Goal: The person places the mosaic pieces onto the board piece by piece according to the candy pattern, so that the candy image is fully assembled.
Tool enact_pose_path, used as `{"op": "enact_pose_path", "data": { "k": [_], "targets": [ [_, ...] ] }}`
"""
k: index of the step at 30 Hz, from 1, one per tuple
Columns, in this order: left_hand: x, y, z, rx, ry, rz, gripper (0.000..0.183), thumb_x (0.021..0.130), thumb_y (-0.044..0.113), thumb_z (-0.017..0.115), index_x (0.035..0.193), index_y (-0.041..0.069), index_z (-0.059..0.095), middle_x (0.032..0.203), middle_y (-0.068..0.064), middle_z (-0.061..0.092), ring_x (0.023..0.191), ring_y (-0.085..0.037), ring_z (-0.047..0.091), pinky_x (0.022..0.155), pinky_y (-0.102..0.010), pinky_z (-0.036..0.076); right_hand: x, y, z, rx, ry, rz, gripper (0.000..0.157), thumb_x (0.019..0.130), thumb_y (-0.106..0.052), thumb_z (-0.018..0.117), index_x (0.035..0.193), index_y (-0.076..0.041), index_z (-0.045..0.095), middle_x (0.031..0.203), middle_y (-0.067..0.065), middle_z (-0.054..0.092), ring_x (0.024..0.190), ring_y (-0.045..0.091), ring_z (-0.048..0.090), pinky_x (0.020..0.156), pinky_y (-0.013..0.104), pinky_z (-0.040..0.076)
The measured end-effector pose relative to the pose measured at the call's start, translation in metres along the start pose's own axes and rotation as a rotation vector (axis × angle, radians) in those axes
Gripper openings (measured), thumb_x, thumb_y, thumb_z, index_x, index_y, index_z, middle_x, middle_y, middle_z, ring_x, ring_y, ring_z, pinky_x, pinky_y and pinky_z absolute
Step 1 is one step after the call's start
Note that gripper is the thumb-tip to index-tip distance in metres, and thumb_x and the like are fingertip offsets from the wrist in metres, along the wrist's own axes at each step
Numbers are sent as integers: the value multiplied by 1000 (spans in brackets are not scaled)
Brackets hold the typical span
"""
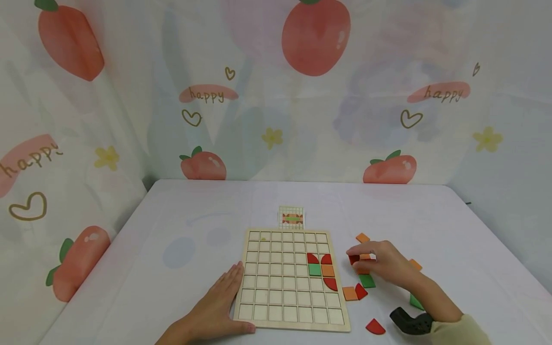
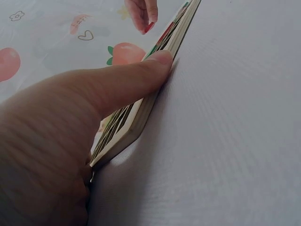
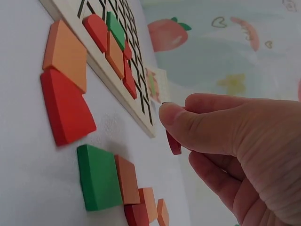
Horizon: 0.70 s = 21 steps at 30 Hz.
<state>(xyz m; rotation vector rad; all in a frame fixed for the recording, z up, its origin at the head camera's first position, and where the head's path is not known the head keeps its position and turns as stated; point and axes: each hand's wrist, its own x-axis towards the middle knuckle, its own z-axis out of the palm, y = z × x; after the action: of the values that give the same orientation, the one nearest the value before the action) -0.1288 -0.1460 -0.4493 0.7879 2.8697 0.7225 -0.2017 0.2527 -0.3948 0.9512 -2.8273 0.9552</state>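
A wooden grid board (image 1: 276, 283) lies on the table. My left hand (image 1: 218, 301) rests at its near left corner, fingers straight along the left side and thumb (image 2: 136, 75) against the near edge. On the board's right side sit a green square (image 1: 315, 270), an orange square (image 1: 328, 270) and several red quarter-circle pieces (image 1: 330, 284). Right of the board, my right hand (image 1: 390, 263) pinches a red piece (image 3: 173, 142) between thumb and fingers, raised above the table. That piece is partly hidden by the fingers; it looks like another quarter circle.
Loose pieces lie right of the board, among them a green square (image 1: 367, 281), an orange square (image 1: 350, 293) and a red quarter circle (image 1: 375, 327). A black curved object (image 1: 411, 322) is by the right wrist. A small pattern card (image 1: 292, 211) touches the board's far edge.
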Motion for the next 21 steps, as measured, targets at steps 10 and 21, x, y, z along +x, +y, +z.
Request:
{"op": "enact_pose_path", "data": {
  "k": [10,21],
  "targets": [
    [-1,0,-1,-2,3,2,118,68,75,56,146,-1,11,152,-12,8,138,-25,8,108,-46,15,7,-13,12,53,-13,-109,27,77,-3,72,104,-1,68,99,6,68,89,15,63,74,40,53],
    [-1,0,0,11,22,25,116,69,74,56,146,-2,12,152,-13,9,138,-26,9,108,-47,17,15,-29,31,85,-53,-179,24,79,-7,71,103,-6,69,96,-2,68,90,14,62,76,33,53]
  ]
}}
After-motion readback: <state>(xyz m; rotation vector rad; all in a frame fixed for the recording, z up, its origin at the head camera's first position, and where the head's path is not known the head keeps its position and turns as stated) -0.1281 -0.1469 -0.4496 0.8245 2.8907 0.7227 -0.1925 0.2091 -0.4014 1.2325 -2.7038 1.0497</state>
